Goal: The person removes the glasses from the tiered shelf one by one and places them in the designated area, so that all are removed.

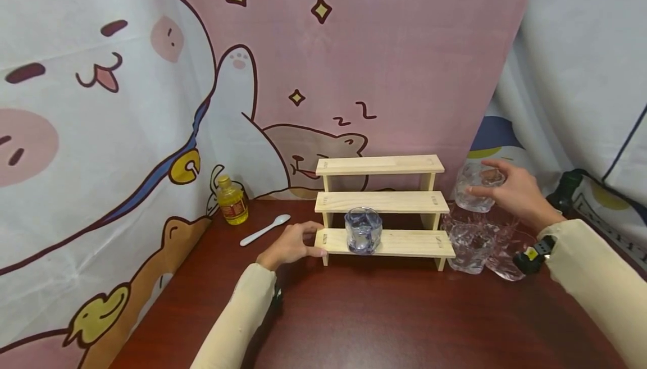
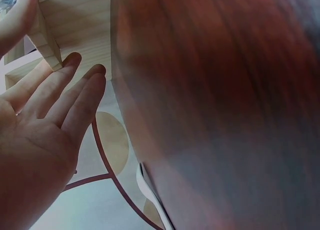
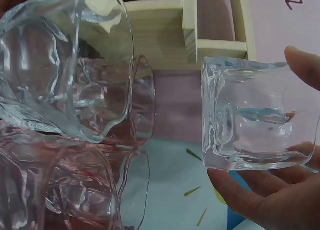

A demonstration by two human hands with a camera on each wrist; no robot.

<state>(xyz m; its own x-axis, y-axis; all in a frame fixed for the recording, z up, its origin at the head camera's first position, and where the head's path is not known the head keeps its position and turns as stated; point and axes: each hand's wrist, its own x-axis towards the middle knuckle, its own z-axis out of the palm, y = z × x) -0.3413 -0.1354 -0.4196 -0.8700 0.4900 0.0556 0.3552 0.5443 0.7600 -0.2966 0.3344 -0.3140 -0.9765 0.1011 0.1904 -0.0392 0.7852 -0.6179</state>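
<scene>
A three-step wooden rack (image 1: 386, 203) stands on the table, with a bluish glass (image 1: 363, 231) on its lowest step. My left hand (image 1: 293, 242) holds the left end of that step between thumb and fingers; two other fingers (image 2: 87, 97) extend straight beside the wood. Off the rack's right side, my right hand (image 1: 515, 192) grips a clear glass (image 3: 255, 115) in the air, thumb on one side and fingers on the other. Below it, several clear glasses (image 1: 470, 248) stand close together on the table, some overlapping in view.
A white spoon (image 1: 265, 230) lies left of the rack. Behind it stands a small bottle of yellow liquid (image 1: 232, 200). A dark green object (image 1: 565, 189), partly hidden by my right arm, is at the far right. A cartoon-printed cloth (image 1: 404, 60) hangs behind the table (image 1: 364, 313).
</scene>
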